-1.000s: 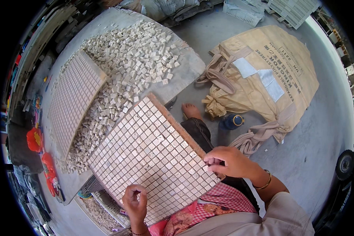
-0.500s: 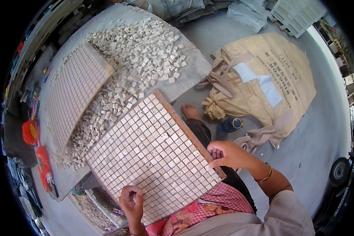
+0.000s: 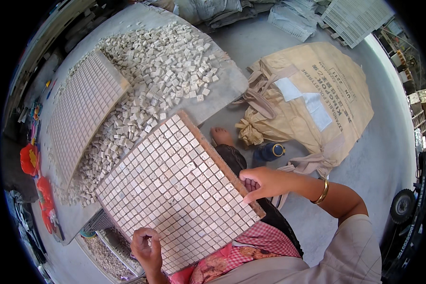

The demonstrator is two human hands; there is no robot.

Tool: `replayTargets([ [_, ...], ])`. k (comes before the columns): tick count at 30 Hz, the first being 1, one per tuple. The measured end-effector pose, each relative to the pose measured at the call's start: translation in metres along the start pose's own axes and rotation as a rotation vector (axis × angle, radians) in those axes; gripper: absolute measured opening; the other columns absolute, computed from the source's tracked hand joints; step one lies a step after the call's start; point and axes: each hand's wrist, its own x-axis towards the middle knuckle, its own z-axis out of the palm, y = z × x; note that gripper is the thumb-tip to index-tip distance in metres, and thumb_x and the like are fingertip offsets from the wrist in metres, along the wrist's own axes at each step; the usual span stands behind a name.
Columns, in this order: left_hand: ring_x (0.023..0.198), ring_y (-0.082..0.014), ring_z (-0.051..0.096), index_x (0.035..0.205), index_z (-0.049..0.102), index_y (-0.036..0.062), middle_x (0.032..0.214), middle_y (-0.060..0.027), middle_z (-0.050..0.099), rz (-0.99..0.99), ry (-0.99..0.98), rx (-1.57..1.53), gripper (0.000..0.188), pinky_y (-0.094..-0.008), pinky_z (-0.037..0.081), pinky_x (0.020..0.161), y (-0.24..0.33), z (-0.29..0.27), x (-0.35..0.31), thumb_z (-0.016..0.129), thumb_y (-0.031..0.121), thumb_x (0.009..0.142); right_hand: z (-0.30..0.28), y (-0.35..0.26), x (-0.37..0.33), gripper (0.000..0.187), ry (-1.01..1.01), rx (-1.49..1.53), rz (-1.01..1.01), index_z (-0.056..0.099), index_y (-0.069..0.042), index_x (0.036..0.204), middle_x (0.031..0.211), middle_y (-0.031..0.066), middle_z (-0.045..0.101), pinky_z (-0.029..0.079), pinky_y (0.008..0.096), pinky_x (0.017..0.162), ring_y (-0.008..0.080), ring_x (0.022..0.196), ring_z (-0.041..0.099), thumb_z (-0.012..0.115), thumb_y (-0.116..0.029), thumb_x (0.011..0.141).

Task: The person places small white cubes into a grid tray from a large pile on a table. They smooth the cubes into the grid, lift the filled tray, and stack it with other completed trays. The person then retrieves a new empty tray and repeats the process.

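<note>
A wooden-edged mosaic board (image 3: pixel 204 141) leans across my lap, its rows of small cream stone tiles (image 3: pixel 175 177) split by dark grid lines. On its right edge, near the lower corner, my right hand (image 3: pixel 265 182) grips the wooden rim, thumb on the front side. Over the board's lower left side, my left hand (image 3: pixel 147 248) is closed, its thumb and curled fingers brought together in a pinch. Anything between those fingertips is hidden. Ahead and to the left, loose stone tiles (image 3: pixel 175 61) lie heaped on a grey tabletop (image 3: pixel 225 87).
A second gridded board (image 3: pixel 83 111) rests on the heap at left, with red objects (image 3: pixel 29 160) beyond it. Below the table's near edge stands a crate of small pieces (image 3: pixel 106 251). On the floor at right are a dark blue bottle (image 3: pixel 270 151) and a large tan sack (image 3: pixel 336 94).
The whole view has shifted slightly, so everything sits a little further left. Both hands keep nearly the same pose on and over the board.
</note>
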Motion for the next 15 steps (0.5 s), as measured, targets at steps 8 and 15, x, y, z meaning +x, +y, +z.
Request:
replayTargets([
  [8,0.102,-0.0318,0.049,0.109,0.052,-0.0017,0.110,-0.0166,0.054,0.153,-0.033,0.365,0.031,-0.0420,0.040,0.089,-0.004,-0.008,0.000,0.059,0.003,0.079,0.007,-0.017,0.002,0.048,0.062,-0.215,0.064,0.048,0.001,0.088,0.079,0.0212,0.061,0.047,0.0413,0.066,0.0377,0.076,0.061,0.078,-0.031,0.068],
  [15,0.138,-0.0402,0.026,0.139,0.039,0.0019,0.147,-0.0190,0.034,0.219,-0.326,0.802,0.070,-0.0593,0.010,0.112,-0.009,0.014,0.008,0.066,0.021,0.078,0.025,-0.010,-0.003,0.044,0.193,-0.302,0.019,0.044,0.000,0.088,0.073,0.0160,0.057,0.045,0.0392,0.059,0.0312,0.067,0.059,0.077,-0.027,0.074],
])
